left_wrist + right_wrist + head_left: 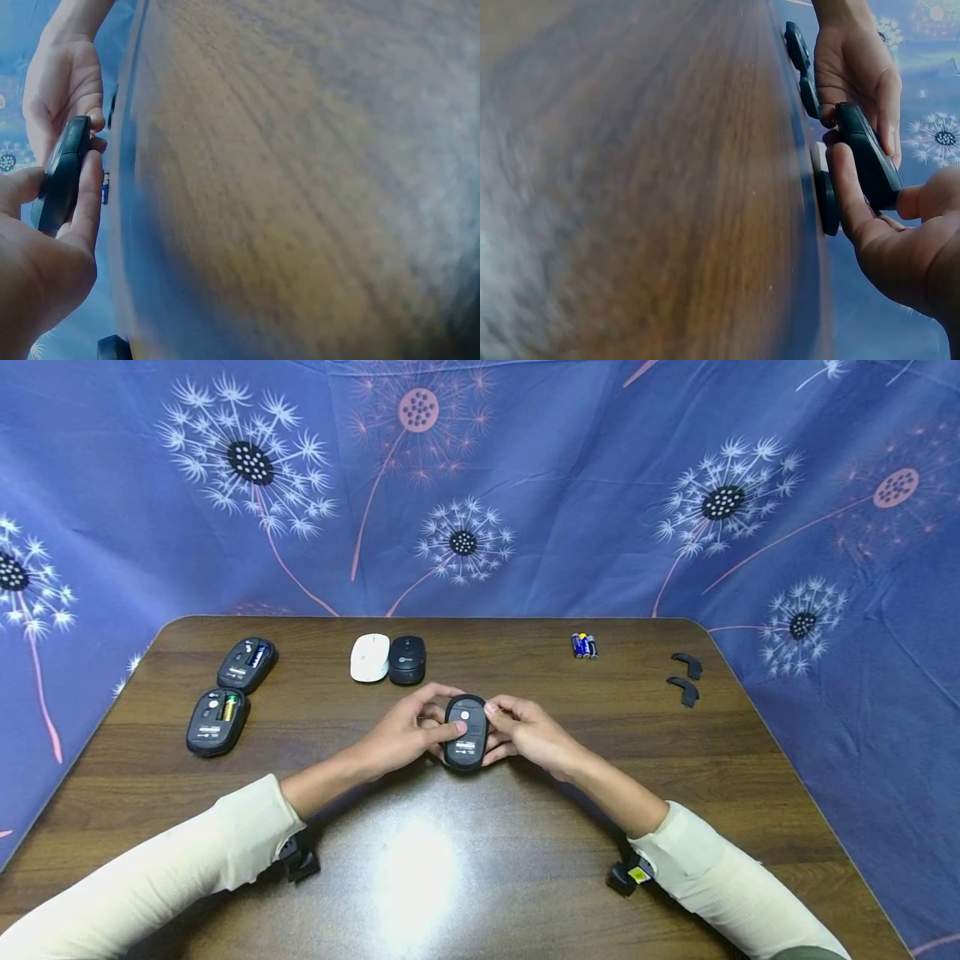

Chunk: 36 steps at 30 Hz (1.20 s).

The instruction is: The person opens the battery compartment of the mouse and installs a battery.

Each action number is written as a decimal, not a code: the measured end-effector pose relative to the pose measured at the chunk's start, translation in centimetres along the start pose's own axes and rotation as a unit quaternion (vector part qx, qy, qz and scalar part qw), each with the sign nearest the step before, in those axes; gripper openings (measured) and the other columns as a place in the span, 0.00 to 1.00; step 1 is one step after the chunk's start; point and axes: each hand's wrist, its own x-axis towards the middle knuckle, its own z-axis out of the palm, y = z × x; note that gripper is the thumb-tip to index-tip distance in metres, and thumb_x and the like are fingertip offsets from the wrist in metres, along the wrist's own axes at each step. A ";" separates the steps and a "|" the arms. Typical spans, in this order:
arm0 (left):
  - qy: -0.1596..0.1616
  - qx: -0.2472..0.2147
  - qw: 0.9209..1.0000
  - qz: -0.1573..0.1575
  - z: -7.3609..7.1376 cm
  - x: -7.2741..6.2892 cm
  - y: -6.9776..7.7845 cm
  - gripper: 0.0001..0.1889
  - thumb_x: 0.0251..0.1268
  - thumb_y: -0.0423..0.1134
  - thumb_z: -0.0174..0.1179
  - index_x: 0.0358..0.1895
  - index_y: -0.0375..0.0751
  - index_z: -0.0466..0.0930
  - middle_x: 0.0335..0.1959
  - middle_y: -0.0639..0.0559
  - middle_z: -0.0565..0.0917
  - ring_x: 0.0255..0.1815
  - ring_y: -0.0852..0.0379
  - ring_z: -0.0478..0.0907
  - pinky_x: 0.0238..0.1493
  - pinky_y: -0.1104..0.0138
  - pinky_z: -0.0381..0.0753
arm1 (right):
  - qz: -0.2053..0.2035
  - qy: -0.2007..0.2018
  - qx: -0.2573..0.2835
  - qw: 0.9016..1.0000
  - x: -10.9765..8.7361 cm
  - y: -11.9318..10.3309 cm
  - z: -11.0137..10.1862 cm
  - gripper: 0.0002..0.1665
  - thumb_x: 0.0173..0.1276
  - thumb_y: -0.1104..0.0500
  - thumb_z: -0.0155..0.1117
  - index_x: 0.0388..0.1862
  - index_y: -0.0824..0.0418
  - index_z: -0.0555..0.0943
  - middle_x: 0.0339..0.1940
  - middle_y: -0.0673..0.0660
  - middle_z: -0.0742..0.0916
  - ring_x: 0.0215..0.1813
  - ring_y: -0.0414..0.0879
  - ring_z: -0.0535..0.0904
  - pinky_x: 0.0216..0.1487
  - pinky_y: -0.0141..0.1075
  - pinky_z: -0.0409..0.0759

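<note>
A black computer mouse [467, 752] is held above the middle of the table, its underside with a pale round spot and printed label turned up toward the head camera. My left hand [400, 737] grips its left side, thumb across the underside and fingers behind. On the right edge, my right hand [538, 739] pinches the mouse between thumb and fingers. The left wrist view shows the mouse [64, 176] edge-on between both hands; so does the right wrist view, where the mouse [866, 161] is tilted.
At left lie two upturned mice, one [243, 667] with a blue battery, one [216, 731] with a green-and-gold battery. A white mouse [370, 658] and black mouse [407, 662] stand at the back. Several batteries [583, 646] and two black covers [686, 692] lie right on the wooden table [525, 877].
</note>
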 end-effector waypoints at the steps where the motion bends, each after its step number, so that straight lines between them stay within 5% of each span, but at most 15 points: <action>1: -0.001 -0.010 1.000 0.001 0.0 0.0 -0.1 0.31 0.80 0.33 0.69 0.81 0.39 0.72 0.47 0.36 0.91 0.39 0.54 0.90 0.40 0.63 0.96 | -0.005 0.002 -0.002 1.000 0.1 0.0 0.0 0.24 0.97 0.58 0.45 0.78 0.73 0.71 0.56 0.70 0.90 0.43 0.48 0.92 0.51 0.44 0.98; 7: 0.008 -0.040 0.999 0.015 0.0 0.1 -0.4 0.30 0.80 0.31 0.69 0.80 0.40 0.71 0.45 0.37 0.91 0.39 0.54 0.91 0.40 0.61 0.96 | -0.064 0.006 -0.057 0.996 0.2 -0.2 0.1 0.27 0.93 0.60 0.55 0.86 0.59 0.71 0.64 0.73 0.85 0.47 0.50 0.92 0.49 0.49 0.98; 13: 0.020 -0.054 0.998 0.026 -0.1 0.1 -0.6 0.29 0.79 0.31 0.70 0.78 0.42 0.72 0.43 0.40 0.92 0.40 0.54 0.91 0.41 0.61 0.96 | -0.112 0.018 -0.105 0.988 0.2 -0.4 0.2 0.30 0.86 0.63 0.66 0.83 0.59 0.75 0.65 0.72 0.86 0.54 0.53 0.93 0.49 0.49 0.98; 36: 0.019 -0.064 0.998 0.013 -0.1 -0.1 -0.8 0.29 0.78 0.29 0.71 0.77 0.38 0.73 0.41 0.43 0.91 0.38 0.54 0.91 0.37 0.62 0.96 | -0.116 0.061 -0.226 0.965 0.1 -0.3 0.8 0.27 0.87 0.57 0.68 0.80 0.59 0.79 0.57 0.68 0.93 0.47 0.50 0.95 0.44 0.45 0.98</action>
